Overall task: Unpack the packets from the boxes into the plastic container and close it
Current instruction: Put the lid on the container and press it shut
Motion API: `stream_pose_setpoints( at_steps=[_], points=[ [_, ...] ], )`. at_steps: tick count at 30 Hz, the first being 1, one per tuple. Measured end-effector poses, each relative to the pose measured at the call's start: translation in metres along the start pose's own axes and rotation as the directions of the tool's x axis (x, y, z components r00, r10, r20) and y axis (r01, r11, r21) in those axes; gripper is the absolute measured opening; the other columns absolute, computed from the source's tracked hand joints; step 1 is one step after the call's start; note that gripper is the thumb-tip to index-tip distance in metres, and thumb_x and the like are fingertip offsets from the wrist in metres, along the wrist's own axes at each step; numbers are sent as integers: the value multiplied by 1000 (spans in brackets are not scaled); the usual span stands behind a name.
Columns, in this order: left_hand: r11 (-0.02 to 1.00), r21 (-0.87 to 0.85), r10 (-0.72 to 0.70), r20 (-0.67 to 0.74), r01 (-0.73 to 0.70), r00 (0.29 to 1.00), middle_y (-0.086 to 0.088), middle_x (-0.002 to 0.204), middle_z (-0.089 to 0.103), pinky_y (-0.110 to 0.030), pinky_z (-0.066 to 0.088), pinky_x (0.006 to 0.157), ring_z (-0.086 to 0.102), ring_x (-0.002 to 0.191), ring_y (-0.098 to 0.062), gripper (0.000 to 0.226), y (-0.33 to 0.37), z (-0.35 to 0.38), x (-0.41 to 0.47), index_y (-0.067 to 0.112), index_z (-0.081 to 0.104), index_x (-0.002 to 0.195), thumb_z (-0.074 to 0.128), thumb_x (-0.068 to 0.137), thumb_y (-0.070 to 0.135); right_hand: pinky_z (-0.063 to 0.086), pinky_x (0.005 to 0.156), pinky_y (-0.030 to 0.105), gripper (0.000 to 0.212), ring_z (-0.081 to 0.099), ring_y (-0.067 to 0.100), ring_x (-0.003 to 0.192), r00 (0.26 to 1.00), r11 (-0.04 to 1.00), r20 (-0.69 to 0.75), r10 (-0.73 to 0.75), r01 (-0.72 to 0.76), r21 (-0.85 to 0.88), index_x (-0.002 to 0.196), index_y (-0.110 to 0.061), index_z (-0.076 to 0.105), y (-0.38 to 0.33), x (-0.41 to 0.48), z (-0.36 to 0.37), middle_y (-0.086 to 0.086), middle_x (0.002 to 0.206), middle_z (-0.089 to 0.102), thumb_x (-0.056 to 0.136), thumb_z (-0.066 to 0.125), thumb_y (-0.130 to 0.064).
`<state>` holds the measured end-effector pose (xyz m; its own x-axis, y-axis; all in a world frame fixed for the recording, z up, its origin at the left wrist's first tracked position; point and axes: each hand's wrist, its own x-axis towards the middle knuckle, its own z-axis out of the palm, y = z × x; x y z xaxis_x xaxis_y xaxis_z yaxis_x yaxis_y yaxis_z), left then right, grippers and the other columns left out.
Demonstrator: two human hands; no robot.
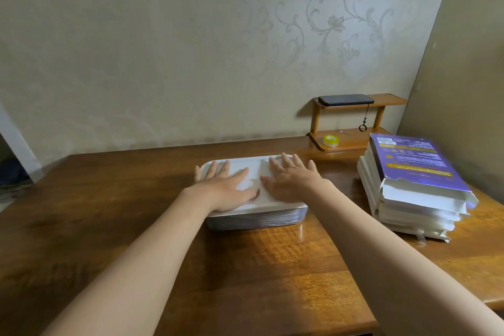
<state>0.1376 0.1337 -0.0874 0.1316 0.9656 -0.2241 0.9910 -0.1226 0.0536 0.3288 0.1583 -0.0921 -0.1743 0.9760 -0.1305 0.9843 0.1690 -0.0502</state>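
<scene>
Single head-worn view looks forward and down, close over the table (272,267).

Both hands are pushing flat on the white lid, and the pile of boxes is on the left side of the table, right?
Almost. The left hand and right hand do push flat on the white lid, but the pile of boxes is on the right side of the table, not the left. The head view shows it.
</scene>
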Motion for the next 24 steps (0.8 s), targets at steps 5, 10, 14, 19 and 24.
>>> stream_pose_setpoints(
  at_steps=[5,10,14,19,24],
  points=[
    [999,-24,-30,-17,29,999,3,167,-23,-66,-12,117,-26,152,-28,78,-7,1,6,52,-6,156,13,89,85,1,119,64,77,-19,23,153,1000,1000,31,1,-1,-15,157,-42,-8,5,5,3,-1,167,-16,91,7,-78],
    [999,22,-32,-10,32,999,1,167,-23,-65,-13,118,-23,153,-28,76,-7,2,9,50,-9,156,10,90,82,-3,117,67,74,-20,25,152,998,998,55,-1,5,-60,156,-43,-10,5,9,4,1,167,-18,92,5,-76],
    [996,86,25,-32,-23,999,1,168,-21,-63,-17,118,-22,154,-28,67,-2,4,15,51,-10,156,8,96,74,-9,120,61,70,-13,26,154,997,992,-6,-81,80,-96,158,-37,-7,0,9,5,4,168,-12,97,4,-68],
    [998,9,60,-20,-59,998,4,167,-22,-61,-15,119,-24,153,-28,57,2,6,22,56,-11,153,5,99,66,-9,121,57,64,-13,26,154,991,987,14,-133,133,-84,155,-47,-9,-1,12,7,4,167,-14,96,1,-68],
    [998,30,54,-30,-53,998,4,167,-24,-59,-16,120,-25,153,-28,57,1,8,23,55,-12,154,5,100,65,-11,120,57,64,-17,26,153,991,987,44,-122,126,-100,154,-47,-14,-1,16,8,4,166,-19,96,1,-69]
  ],
)
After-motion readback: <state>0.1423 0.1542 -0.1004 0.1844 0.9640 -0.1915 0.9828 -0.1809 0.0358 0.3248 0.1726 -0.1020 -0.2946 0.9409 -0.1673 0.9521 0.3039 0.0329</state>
